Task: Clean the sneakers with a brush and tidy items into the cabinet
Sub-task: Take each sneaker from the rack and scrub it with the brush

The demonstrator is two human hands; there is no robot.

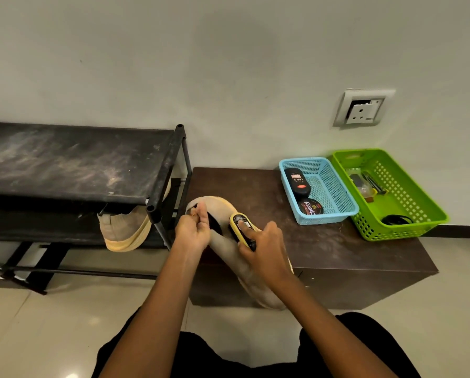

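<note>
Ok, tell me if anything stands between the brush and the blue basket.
Nothing visible does. The right hand holds the brush against the sneaker, and only bare cabinet top lies between it and the blue basket. A polish bottle and tin fill the basket's left side.

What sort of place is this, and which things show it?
Probably a home shoe corner: a black shoe rack holding a sneaker, a wall socket, and a blue basket of shoe polish.

Brown cabinet (337, 249) on tiled floor (51, 323) — blue basket (323, 218) at its 12 o'clock, green basket (400, 230) just beside at 2 o'clock, beige sneaker (225, 253) at 8 o'clock. Black rack (72, 162) at the cabinet's 9 o'clock — second sneaker (122, 227) on its lower shelf.
</note>
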